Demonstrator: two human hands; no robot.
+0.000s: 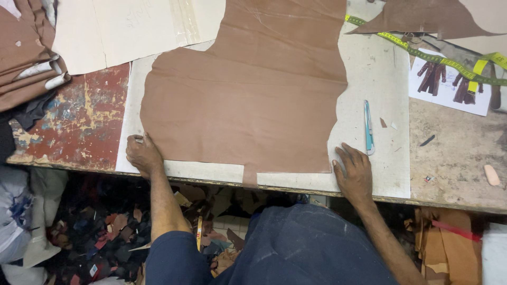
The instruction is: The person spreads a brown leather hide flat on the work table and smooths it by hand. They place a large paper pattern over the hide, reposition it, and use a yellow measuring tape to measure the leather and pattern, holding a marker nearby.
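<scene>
A large brown leather hide (248, 100) lies flat on a pale cutting board (377, 111) on the workbench. My left hand (142, 154) rests at the hide's lower left corner, fingers curled against its edge. My right hand (353, 170) lies flat on the board at the hide's lower right corner, fingers spread, touching the edge. A light blue utility knife (368, 127) lies on the board just above my right hand, apart from it.
A yellow measuring tape (438, 59) runs across the back right, over a printed sheet showing coats (449, 84). Pale paper patterns (132, 29) sit at the back left, folded brown leather (21, 58) at far left. Leather scraps (111, 232) cover the floor below.
</scene>
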